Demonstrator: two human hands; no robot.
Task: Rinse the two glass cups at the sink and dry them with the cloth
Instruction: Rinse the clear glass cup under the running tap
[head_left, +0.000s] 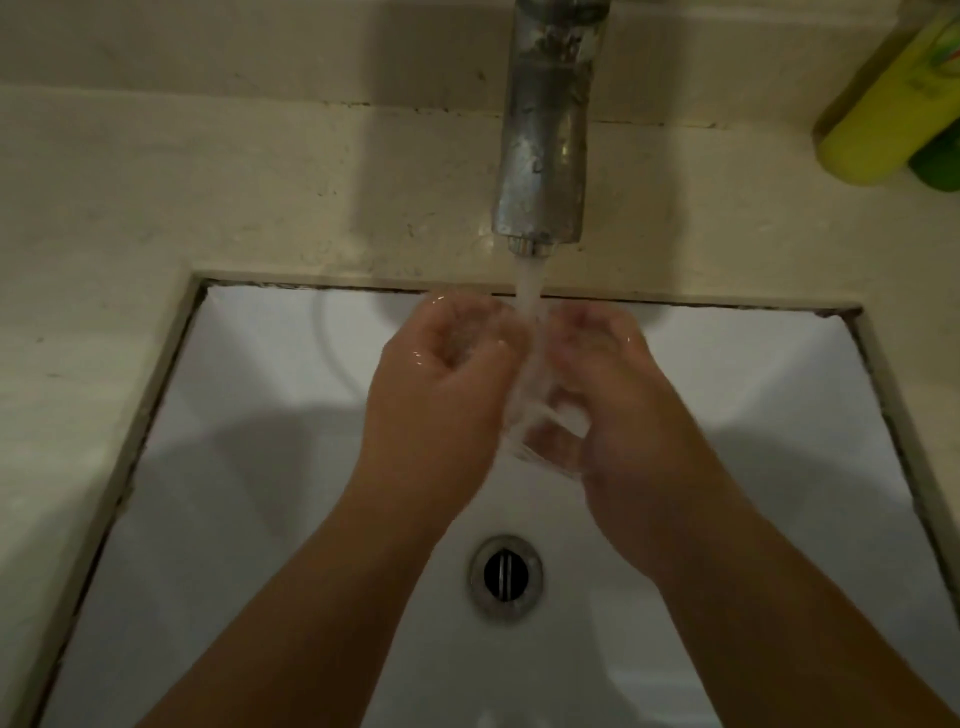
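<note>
Both forearms enter from the lower edge and meet at frame centre over the white sink (249, 467).

Left hand (441, 384) has its fingers curled, wet, just left of the water stream (530, 291); whether it grips anything cannot be told. Right hand (618, 410) curls round a clear glass cup (524, 415), held directly under the stream between the two hands; the cup's outline is blurred by running water. Faucet (545, 130) stands at upper centre. Drain (506, 574) lies below the hands. Yellow-green bottle (888, 104) sits at the upper right on the beige countertop (156, 182).
</note>
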